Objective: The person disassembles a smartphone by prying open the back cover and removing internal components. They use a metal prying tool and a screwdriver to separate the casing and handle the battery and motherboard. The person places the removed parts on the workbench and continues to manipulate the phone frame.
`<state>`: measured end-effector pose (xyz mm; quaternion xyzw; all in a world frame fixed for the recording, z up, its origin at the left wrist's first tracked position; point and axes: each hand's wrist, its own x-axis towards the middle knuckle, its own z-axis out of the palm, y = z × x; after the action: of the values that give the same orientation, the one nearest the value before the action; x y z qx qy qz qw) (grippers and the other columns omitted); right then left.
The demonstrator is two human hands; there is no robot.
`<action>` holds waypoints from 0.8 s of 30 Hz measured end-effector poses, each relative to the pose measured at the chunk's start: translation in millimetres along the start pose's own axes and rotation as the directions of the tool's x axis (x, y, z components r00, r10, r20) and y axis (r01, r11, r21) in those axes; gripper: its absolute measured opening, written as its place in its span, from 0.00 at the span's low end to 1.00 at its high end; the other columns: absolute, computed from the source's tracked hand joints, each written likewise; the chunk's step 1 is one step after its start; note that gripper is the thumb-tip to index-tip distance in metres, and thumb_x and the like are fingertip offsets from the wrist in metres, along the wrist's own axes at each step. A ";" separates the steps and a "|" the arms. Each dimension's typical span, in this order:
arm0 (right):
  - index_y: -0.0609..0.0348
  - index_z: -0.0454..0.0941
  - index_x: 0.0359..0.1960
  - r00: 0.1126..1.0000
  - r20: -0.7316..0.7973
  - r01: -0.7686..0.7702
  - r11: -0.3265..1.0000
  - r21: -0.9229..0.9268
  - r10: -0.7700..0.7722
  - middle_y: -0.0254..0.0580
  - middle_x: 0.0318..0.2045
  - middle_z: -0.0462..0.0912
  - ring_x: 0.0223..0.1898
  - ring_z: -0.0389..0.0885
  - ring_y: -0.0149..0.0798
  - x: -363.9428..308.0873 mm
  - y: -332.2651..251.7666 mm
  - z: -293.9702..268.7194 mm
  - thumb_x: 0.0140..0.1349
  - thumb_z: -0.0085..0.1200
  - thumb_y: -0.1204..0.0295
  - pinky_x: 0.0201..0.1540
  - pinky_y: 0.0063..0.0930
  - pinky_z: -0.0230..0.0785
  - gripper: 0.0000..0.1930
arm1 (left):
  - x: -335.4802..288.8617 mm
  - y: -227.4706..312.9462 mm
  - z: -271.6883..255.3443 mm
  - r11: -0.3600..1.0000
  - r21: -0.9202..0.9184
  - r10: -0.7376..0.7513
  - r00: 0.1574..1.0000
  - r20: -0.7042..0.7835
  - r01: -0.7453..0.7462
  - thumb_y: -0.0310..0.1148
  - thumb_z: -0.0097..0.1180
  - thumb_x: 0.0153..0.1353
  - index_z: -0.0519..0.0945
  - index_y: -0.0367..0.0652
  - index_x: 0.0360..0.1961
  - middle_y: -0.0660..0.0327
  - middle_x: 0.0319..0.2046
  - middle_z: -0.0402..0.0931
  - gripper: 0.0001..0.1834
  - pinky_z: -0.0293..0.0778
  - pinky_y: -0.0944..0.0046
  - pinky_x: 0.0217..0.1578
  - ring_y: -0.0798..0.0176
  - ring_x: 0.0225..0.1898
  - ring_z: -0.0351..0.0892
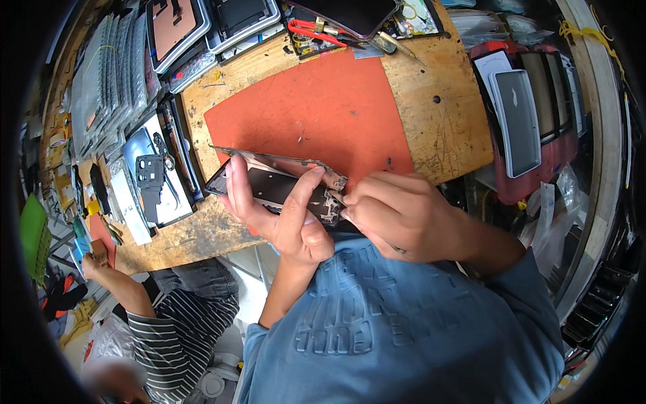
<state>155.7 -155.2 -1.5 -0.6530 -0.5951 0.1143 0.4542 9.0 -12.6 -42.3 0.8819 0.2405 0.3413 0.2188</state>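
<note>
While the left hand (282,221) cradles the opened phone (276,182) over the near part of the orange mat (303,94), its grip around the frame, the right hand (404,214) crowds the phone's right end with curled fingers; whether that grip pinches anything, I cannot tell. A thin panel (296,162) tilts up beside a black plate (267,185). The mat's smooth, faintly marked far half spreads open; past its far edge lie red-handled pliers (313,29). Right of the mat, scuffed wooden desk (444,114) runs open to its edge; farther right lies a rounded, pale-rimmed grey shell (517,118). Left of the mat stand dimpled clear sleeves (111,87).
</note>
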 end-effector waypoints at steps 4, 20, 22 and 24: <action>0.59 0.70 0.29 0.998 -0.057 -0.042 0.999 -0.002 0.041 0.43 0.29 0.71 0.28 0.79 0.46 -1.3 -15.9 -16.7 0.50 0.60 0.79 0.28 0.40 0.73 0.10 | 1.0 2.6 -0.8 1.000 0.021 -0.008 1.000 0.014 0.008 0.65 0.31 0.78 0.95 0.55 0.48 0.33 0.77 0.57 0.39 0.36 0.34 0.78 0.32 0.79 0.57; 0.59 0.69 0.29 0.996 0.044 -0.076 0.997 0.029 0.074 0.44 0.30 0.72 0.30 0.79 0.49 -2.3 -2.1 -1.8 0.55 0.60 0.80 0.31 0.43 0.74 0.10 | 2.1 3.3 0.6 1.000 0.024 0.001 1.000 0.014 -0.002 0.64 0.29 0.78 0.95 0.55 0.47 0.33 0.77 0.57 0.40 0.38 0.32 0.77 0.31 0.78 0.55; 0.60 0.71 0.31 0.995 0.032 -0.100 0.992 0.079 0.098 0.45 0.31 0.73 0.30 0.80 0.50 -1.4 1.2 -4.4 0.57 0.62 0.81 0.31 0.43 0.74 0.10 | 2.5 3.8 1.0 1.000 0.017 -0.004 1.000 0.012 0.003 0.64 0.29 0.78 0.95 0.55 0.48 0.33 0.77 0.57 0.40 0.38 0.32 0.77 0.31 0.79 0.55; 0.61 0.73 0.32 0.995 -0.006 -0.101 0.989 0.109 0.102 0.46 0.31 0.75 0.30 0.81 0.51 -1.1 0.8 -8.4 0.59 0.64 0.81 0.31 0.43 0.74 0.10 | 2.3 3.2 -0.1 1.000 0.031 -0.005 1.000 0.022 0.004 0.63 0.29 0.78 0.95 0.55 0.48 0.33 0.78 0.57 0.40 0.37 0.32 0.77 0.30 0.79 0.55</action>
<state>161.7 -159.9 2.2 -0.6573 -0.5514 0.1660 0.4861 11.3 -13.8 -39.3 0.8884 0.2453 0.3272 0.2087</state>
